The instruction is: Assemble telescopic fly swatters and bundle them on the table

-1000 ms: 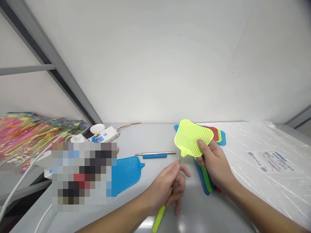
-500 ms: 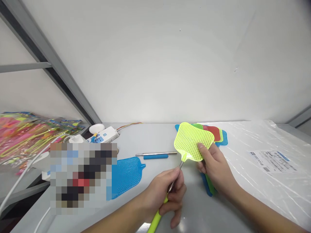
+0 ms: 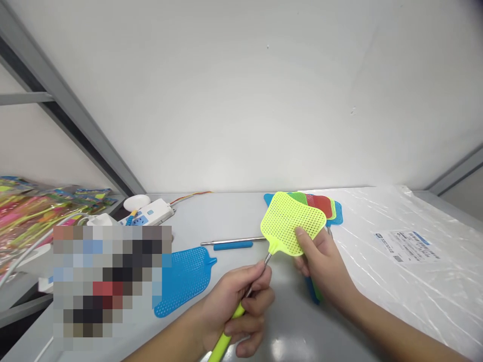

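Note:
A yellow-green plastic fly swatter (image 3: 292,223) is held in both my hands, its mesh head up and its handle pointing down toward me. My left hand (image 3: 237,306) grips the thin metal shaft just above the yellow-green handle (image 3: 224,339). My right hand (image 3: 324,266) pinches the mesh head, thumb on top. Behind and under that hand lies a stack of swatters (image 3: 320,206) in blue, green and red. To the left, a loose blue swatter head (image 3: 183,281) and a metal rod with a blue grip (image 3: 234,244) lie on the table.
A white power strip (image 3: 147,211) with wires stands at the back. Packaged colourful swatters (image 3: 37,216) lie far left beside a pixelated patch (image 3: 109,281). Clear plastic sheeting (image 3: 407,261) with a label covers the right side. A white wall rises behind the table.
The whole scene has shifted left in the picture. My left hand now sits lower on the shaft, and more of the metal shows between it and the mesh head.

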Motion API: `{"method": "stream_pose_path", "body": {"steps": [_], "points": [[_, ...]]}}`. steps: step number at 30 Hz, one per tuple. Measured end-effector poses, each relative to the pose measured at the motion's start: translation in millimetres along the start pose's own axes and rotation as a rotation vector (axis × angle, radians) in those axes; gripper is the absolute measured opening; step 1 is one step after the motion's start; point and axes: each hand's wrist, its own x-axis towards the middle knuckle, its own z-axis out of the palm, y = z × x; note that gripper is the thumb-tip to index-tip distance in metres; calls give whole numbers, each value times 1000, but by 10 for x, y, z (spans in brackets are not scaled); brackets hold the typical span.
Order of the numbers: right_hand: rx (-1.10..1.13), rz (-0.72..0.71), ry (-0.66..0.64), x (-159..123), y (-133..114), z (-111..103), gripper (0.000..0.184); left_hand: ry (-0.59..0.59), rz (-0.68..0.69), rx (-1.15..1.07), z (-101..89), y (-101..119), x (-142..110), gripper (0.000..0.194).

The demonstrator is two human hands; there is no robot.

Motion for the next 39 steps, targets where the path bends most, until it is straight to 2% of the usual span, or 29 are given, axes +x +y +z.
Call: {"method": "stream_pose_path", "body": {"steps": [5, 11, 16, 23, 26, 30, 34, 39], "points": [[-28, -13, -50, 7, -60, -22, 30, 66, -15, 108, -19, 29, -3, 37], [-7, 57, -160, 8, -91, -75, 28, 86, 14, 170, 38, 30, -35, 38], [31, 104, -86, 17, -122, -37, 27, 101, 24, 210, 57, 65, -47, 36], [60, 50, -131, 62, -110, -148, 34, -44, -42, 28, -22, 97, -56, 36], [220, 74, -174, 100, -69, -212, 32, -38, -5, 25, -29, 105, -71, 35], [447, 181, -255, 163, -34, -254, 27, -51, 25, 33, -36, 94, -84, 35], [536, 235, -357, 184, 0, -232, 19, -100, 42, 33, -43, 48, -91, 34], [542, 172, -379, 104, -23, -154, 21, -179, 43, 48, 50, 8, -111, 36]]}}
